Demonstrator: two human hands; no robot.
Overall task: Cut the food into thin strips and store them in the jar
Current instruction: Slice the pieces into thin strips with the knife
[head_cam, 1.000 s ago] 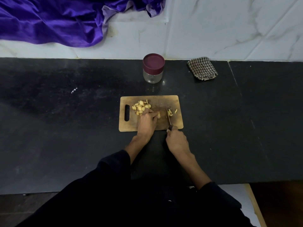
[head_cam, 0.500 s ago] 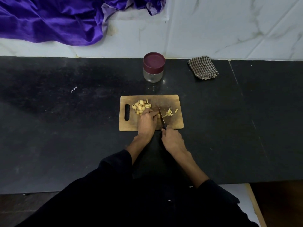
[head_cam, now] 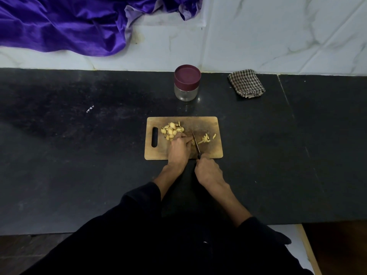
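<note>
Left hand: the left hand [head_cam: 179,148] lies palm down on the cutting board [head_cam: 210,124], fingers [head_cam: 186,139] drawn together and pressed onto a small piece of food at their tips; the piece itself is almost wholly covered, so its shape cannot be told.
Right hand: the right hand [head_cam: 207,169] is closed round the handle of the knife [head_cam: 196,144], just off the board's near edge, over the dark worktop [head_cam: 79,155].
Knife: its thin blade runs from the right hand away across the board and stands just right of the left fingertips; whether the edge touches the wood cannot be told.
Uncut food: a heap of pale yellow pieces [head_cam: 171,130] lies on the board just beyond and left of the left hand, touching its knuckles, near the board's slot handle.
Cut strips: a few thin strips [head_cam: 204,139] lie just right of the blade, with one more strip apart from them toward the board's right edge.
Jar: the jar [head_cam: 186,82] stands upright on the worktop well beyond the board, near the wall, with a maroon lid on; its clear glass body looks empty, though the dim light leaves that uncertain.
Cloths: a folded checked cloth [head_cam: 246,83] lies right of the jar; a purple cloth [head_cam: 59,24] hangs against the wall at upper left, cut off by the frame.
Hidden: the knife handle sits inside the fist; dark sleeves [head_cam: 143,197] cover both forearms lower down.
</note>
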